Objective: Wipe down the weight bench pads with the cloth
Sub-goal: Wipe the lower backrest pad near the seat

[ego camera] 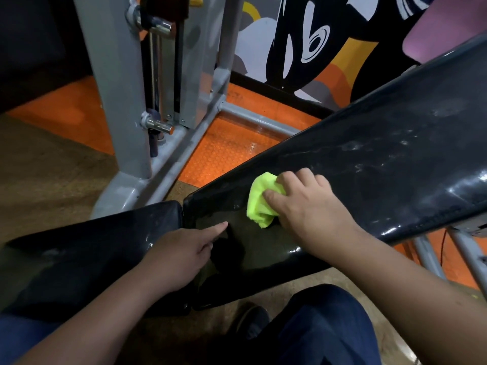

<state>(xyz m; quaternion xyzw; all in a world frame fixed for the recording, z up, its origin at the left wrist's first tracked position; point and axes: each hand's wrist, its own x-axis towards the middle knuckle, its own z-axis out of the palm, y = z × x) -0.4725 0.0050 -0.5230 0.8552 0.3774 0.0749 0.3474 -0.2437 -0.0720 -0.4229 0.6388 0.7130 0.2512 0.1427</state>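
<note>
The bright yellow-green cloth [261, 200] sits bunched on the lower end of the black, sloping back pad [369, 164], pressed there by the right hand [307, 206], whose fingers [274, 197] curl over it and grip it. The left hand [181, 255] rests where the flat seat pad [87, 256] meets the back pad, its forefinger stretched out onto the back pad and the other fingers loosely bent, holding nothing. Beyond the pads stands a grey metal frame [123, 106] on an orange floor [232, 148], with a painted wall [303, 46] behind and the person's dark blue trouser leg [324, 330] below.
</note>
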